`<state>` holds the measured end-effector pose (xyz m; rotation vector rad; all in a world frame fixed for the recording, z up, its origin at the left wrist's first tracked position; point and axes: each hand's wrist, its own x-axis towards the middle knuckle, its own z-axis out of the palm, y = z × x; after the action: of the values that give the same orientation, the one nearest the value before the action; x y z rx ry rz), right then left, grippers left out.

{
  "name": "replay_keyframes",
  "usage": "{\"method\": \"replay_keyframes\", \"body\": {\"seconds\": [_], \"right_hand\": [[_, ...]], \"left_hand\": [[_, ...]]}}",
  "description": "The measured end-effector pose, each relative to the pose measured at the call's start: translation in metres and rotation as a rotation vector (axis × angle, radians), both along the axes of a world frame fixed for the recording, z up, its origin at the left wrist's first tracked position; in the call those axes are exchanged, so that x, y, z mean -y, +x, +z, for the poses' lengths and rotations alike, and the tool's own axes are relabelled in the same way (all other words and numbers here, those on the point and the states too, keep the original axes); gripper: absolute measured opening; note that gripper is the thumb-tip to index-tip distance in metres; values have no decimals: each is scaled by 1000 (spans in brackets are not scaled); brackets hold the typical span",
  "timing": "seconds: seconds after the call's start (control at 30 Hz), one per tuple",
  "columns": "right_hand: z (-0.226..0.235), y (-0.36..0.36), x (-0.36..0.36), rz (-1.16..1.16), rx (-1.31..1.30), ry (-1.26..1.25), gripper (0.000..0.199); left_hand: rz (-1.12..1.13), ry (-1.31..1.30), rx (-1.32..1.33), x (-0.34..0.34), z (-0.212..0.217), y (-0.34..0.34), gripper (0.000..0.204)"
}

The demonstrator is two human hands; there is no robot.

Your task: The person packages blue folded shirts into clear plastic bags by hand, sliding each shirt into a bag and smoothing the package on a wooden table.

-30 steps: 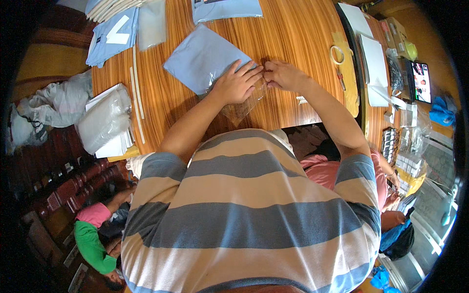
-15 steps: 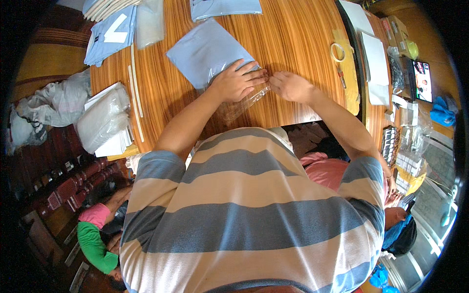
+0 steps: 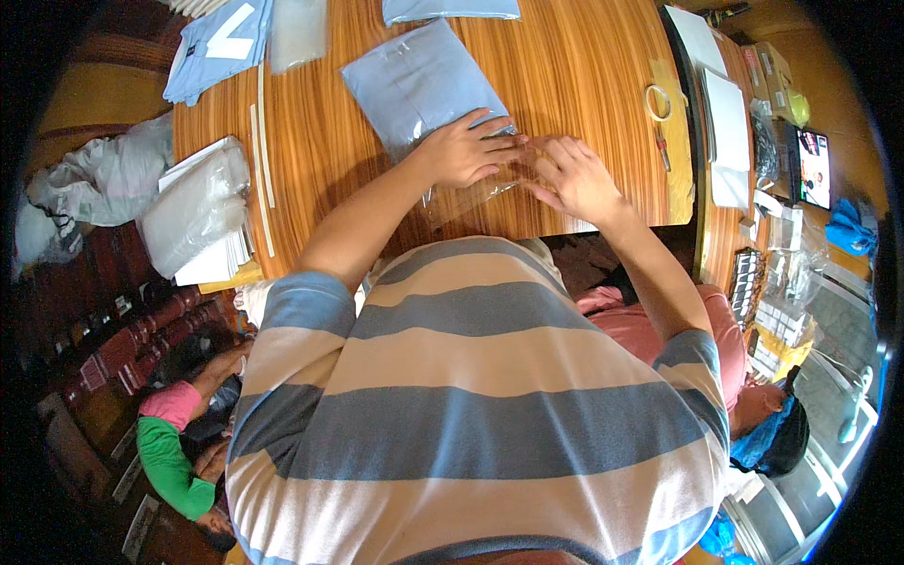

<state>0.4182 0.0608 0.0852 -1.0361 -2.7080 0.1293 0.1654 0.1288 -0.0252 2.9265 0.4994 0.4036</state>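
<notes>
A folded light-blue garment point(image 3: 419, 75) lies in a clear plastic bag point(image 3: 490, 193) on the wooden table, the bag's loose end toward me. Pressing flat on that bag near its open end is my left hand point(image 3: 466, 153), fingers stretched toward the right. Just right of it, my right hand point(image 3: 579, 179) is by the bag's edge, its fingers bent and the thumb apart from them. I see nothing held in it. Whether its fingertips touch the film cannot be made out.
More blue garments point(image 3: 226, 47) lie at the far left, beside clear bags point(image 3: 298, 36). A stack of plastic bags point(image 3: 193, 212) sits at the left edge. A tape roll point(image 3: 657, 103) and a red-handled tool point(image 3: 662, 149) lie right. Two people point(image 3: 174, 452) point(image 3: 725, 325) are nearby.
The bagged garment appears shifted slightly right and farther off. My right hand's fingers have parted from their earlier pinch at the bag's edge and moved a little right. My left hand stays on the bag.
</notes>
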Motion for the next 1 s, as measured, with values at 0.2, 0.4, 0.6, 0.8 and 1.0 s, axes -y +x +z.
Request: {"method": "replay_keyframes", "body": {"seconds": [0.2,0.4,0.6,0.8,1.0], "right_hand": [[-53,-21,-10,27,71,-244,31],[-70,-29,2,38,106,-251,24],[-55,-23,44,227,156,-82,31],[-25,-57,40,29,6,19,34],[-70,-68,35,-8,132,-221,25]], "left_hand": [[93,-67,-40,-9,9,10,54],[131,-13,-32,3,3,-12,57],[103,-11,-11,6,-2,-15,60],[137,10,-147,9,3,-14,61],[105,79,-169,6,5,-10,62]]}}
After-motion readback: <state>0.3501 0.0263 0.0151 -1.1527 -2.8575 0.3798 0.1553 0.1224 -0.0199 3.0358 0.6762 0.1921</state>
